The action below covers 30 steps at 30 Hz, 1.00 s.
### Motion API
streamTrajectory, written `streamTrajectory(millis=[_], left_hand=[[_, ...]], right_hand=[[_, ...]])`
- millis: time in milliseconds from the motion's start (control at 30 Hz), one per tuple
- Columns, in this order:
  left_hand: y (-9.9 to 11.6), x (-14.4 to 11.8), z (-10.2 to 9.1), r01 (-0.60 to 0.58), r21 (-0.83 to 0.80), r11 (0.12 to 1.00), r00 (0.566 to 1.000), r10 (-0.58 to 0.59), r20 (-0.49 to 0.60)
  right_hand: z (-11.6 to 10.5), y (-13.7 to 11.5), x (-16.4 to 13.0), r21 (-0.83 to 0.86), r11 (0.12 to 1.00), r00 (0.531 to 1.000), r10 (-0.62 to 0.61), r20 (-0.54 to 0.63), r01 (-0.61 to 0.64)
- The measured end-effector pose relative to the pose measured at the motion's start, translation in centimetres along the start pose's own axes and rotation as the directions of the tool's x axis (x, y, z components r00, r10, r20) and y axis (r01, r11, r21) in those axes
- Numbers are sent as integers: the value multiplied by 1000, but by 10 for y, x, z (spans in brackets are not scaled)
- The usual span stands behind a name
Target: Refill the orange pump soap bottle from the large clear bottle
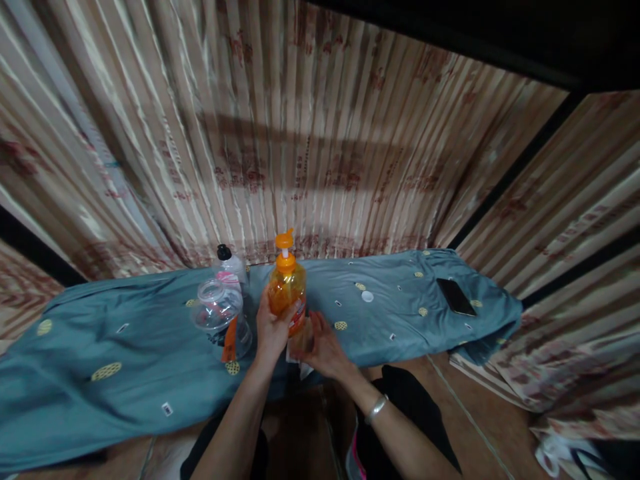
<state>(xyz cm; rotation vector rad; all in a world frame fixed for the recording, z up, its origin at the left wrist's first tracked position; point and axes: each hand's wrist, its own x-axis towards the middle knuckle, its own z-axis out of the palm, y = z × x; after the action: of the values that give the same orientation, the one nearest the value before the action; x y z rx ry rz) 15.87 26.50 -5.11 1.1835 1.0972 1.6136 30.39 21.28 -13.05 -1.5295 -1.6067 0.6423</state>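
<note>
Two hands are working at the near edge of a cloth-covered table (125, 393), and three containers are standing on it: one orange pump bottle (287, 288), one clear plastic jar (219, 308) and one clear bottle with a black cap (231, 266). One dark phone (455, 297) is lying flat at about three o'clock from the pump bottle, well apart from it.

The pump bottle is standing upright near the middle of the table, just in front of the person. It is holding an orange liquid that is filling most of its body, and it is wearing an orange pump head on a white neck. The jar, at about nine o'clock from it, is leaning toward the camera with its mouth open; what is inside cannot be told, though an orange strip is showing at its lower side. The black-capped bottle is standing behind the jar, at about ten o'clock from the pump bottle.

The left hand (271, 328) is wrapping its fingers around the lower body of the pump bottle, thumb on the near face. The right hand (324, 348) is lying at about five o'clock from the bottle, fingers together and pressing on a pale cloth or paper (295, 352) at the bottle's base.
</note>
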Motion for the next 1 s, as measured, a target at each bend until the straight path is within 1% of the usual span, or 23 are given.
streamTrajectory(millis=[67,100,167,267,333,400,500,567,633,767,833,900,933,1000], left_hand=[[-1,1,2,-3,1,1000,1000,3,-9],[-2,2,3,-5,1,1000,1000,5,-12],[-2,2,3,-10,-1,1000,1000,10,-15],[-1,3,2,-12,-6,1000,1000,12,-17],[-1,3,1,-14,-9,1000,1000,14,-18],[-1,3,0,-17,-15,1000,1000,16,-13],[-1,3,-1,-16,-23,1000,1000,16,-3],[-1,2,0,-10,-24,1000,1000,10,-2],[-1,1,3,0,-25,1000,1000,0,3],[-1,-2,13,14,-36,999,999,-13,32],[-1,-5,19,23,-39,999,998,-21,61],[0,-7,25,30,-35,999,996,-27,87],[0,-7,27,30,-31,999,995,-27,95],[0,-7,31,24,-16,1000,994,-22,111]], right_hand=[[9,-1,-11,-98,995,992,32,122,-20],[10,0,-14,-110,993,987,54,151,-38],[7,5,-13,-78,995,986,78,147,-67],[-10,19,-5,-20,997,991,73,109,-71],[-25,30,1,-28,997,995,68,69,-66],[-38,40,5,-65,996,998,65,-18,-66],[-52,47,7,-79,994,983,60,-172,-74],[-55,44,6,-57,997,975,47,-215,-61],[-54,33,5,-23,999,978,29,-207,-35],[-42,2,9,76,997,993,11,-116,-2],[-39,-7,15,108,994,998,-6,-68,13],[-41,-6,25,115,993,999,-37,-31,41],[-45,-1,31,112,992,998,-51,-26,54],[-59,14,46,91,994,997,-55,-50,59]])
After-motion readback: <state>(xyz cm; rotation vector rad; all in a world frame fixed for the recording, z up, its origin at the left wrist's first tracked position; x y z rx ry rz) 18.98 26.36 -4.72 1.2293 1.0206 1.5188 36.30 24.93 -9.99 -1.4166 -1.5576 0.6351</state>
